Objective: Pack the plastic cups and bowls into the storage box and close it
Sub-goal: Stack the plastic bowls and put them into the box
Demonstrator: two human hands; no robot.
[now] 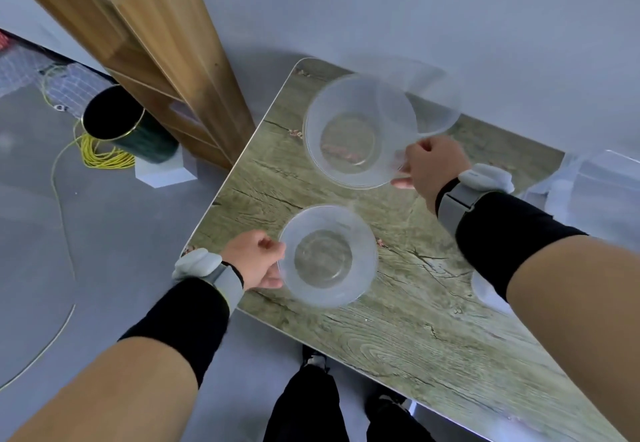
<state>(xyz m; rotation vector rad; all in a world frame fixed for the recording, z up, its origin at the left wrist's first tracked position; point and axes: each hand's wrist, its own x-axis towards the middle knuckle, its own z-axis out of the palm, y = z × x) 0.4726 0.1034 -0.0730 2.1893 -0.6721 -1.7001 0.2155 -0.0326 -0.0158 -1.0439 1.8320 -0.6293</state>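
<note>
Two clear plastic bowls show over a wood-grain table (398, 330). My left hand (258, 258) pinches the left rim of the nearer bowl (329, 256), close to the table's left edge. The farther, larger bowl (360, 130) is tilted up off the table, and my right hand (431, 164) grips its right rim. A blurred clear shape (436, 95) behind it looks like another bowl, but I cannot tell. A clear storage box (602, 182) stands at the right edge, partly hidden by my right arm.
A tall wooden shelf unit (166, 43) stands left of the table against the wall. On the floor beside it are a dark round bin (128, 126), a coil of yellow cable (104, 154) and a white block (166, 173). My legs are under the table's near edge.
</note>
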